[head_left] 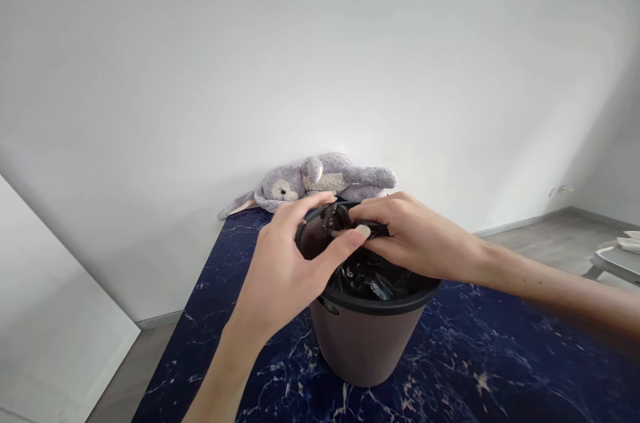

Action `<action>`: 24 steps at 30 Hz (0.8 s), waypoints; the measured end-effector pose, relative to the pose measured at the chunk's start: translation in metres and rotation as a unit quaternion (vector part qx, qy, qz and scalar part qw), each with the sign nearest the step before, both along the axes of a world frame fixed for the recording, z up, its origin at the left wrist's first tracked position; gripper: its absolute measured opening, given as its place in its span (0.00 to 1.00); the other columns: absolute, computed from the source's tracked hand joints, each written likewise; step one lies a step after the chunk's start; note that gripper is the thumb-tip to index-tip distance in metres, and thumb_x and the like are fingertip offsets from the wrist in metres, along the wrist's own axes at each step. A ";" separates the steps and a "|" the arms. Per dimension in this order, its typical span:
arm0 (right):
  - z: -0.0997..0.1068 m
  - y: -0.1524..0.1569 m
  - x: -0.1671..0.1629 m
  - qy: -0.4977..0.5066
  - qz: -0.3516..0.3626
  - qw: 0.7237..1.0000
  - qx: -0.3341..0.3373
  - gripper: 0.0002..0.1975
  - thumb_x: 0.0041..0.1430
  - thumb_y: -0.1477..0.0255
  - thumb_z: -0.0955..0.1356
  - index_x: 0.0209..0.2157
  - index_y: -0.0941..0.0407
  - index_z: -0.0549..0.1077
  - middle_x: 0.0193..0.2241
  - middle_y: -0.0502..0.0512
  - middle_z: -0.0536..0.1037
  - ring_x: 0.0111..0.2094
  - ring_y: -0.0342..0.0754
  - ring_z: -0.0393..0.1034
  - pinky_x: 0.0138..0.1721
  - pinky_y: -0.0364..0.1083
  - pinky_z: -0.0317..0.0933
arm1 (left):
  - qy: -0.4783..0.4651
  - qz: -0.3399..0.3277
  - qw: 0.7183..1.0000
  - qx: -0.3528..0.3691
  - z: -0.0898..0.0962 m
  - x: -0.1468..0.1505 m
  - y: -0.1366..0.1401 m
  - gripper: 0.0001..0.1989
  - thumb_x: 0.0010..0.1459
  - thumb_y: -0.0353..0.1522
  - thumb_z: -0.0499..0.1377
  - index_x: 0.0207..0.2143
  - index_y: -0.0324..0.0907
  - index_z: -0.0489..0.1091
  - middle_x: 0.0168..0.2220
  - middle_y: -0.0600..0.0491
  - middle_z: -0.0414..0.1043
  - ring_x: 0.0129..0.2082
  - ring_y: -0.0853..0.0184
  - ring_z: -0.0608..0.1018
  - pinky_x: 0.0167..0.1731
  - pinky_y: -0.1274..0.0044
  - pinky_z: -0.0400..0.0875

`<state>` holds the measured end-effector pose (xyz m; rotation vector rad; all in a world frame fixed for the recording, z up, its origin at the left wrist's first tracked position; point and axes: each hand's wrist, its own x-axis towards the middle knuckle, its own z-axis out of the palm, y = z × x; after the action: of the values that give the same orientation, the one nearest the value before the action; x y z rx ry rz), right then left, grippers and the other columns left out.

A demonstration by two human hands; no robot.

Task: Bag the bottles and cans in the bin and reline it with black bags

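A grey-brown bin with a black rim stands upright on the table in front of me. Inside it sits a black bin bag, its top gathered into a twisted bunch above the opening. My right hand is closed around the gathered plastic from the right, fingers curled in. From the left, my left hand reaches over the rim; its thumb presses against the bunch near the right fingers, its index finger stretches out behind, and the other fingers are mostly hidden. Folds cover the exact grip.
Behind the bin a grey plush bunny lies on its side against the wall. The dark blue marble-patterned table ends at the left. A white panel stands far left, and a grey stool-like piece is at right.
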<state>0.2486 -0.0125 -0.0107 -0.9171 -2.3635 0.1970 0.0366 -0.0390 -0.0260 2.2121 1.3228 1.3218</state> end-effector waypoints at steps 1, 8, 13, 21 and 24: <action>-0.001 -0.001 0.000 0.005 -0.004 1.000 0.000 0.08 0.65 0.75 0.65 0.35 0.54 0.77 0.33 0.54 0.84 0.32 0.49 0.75 0.34 0.48 0.61 | 0.008 -0.013 1.000 -0.018 0.000 0.002 0.000 0.21 0.65 0.54 0.66 0.52 0.53 0.82 0.53 0.52 0.84 0.51 0.54 0.83 0.46 0.68 0.79; -0.007 -0.013 -0.002 0.085 -0.025 0.994 -0.067 0.14 0.71 0.59 0.68 0.50 0.52 0.65 0.45 0.59 0.86 0.44 0.57 0.82 0.37 0.51 0.69 | -0.077 -0.005 0.997 -0.029 -0.003 0.010 -0.002 0.11 0.69 0.44 0.65 0.43 0.53 0.88 0.44 0.56 0.89 0.46 0.52 0.87 0.44 0.67 0.83; -0.004 -0.017 0.006 0.088 -0.030 0.991 -0.094 0.23 0.69 0.60 0.70 0.58 0.49 0.60 0.50 0.58 0.86 0.49 0.60 0.82 0.42 0.55 0.72 | -0.098 0.022 0.994 -0.031 -0.003 0.008 0.001 0.13 0.69 0.45 0.65 0.45 0.51 0.87 0.45 0.55 0.89 0.46 0.52 0.88 0.43 0.68 0.83; -0.013 -0.023 0.019 0.056 -0.027 0.995 -0.083 0.23 0.73 0.61 0.68 0.61 0.49 0.57 0.43 0.55 0.86 0.46 0.59 0.82 0.43 0.56 0.71 | -0.158 -0.038 0.976 -0.142 -0.006 -0.003 0.015 0.21 0.69 0.52 0.63 0.48 0.46 0.82 0.48 0.48 0.87 0.48 0.52 0.87 0.46 0.67 0.84; -0.013 -0.024 0.019 0.050 -0.041 0.994 -0.094 0.24 0.72 0.59 0.69 0.62 0.48 0.58 0.48 0.57 0.86 0.45 0.60 0.82 0.43 0.57 0.72 | -0.182 -0.106 0.958 -0.194 -0.008 -0.003 0.014 0.21 0.71 0.51 0.62 0.52 0.46 0.78 0.50 0.47 0.87 0.46 0.55 0.88 0.42 0.70 0.84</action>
<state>0.2674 -0.0368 -0.0233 -1.0641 -2.2394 0.4280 0.0340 -0.0251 -0.0338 1.6950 1.0630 1.1949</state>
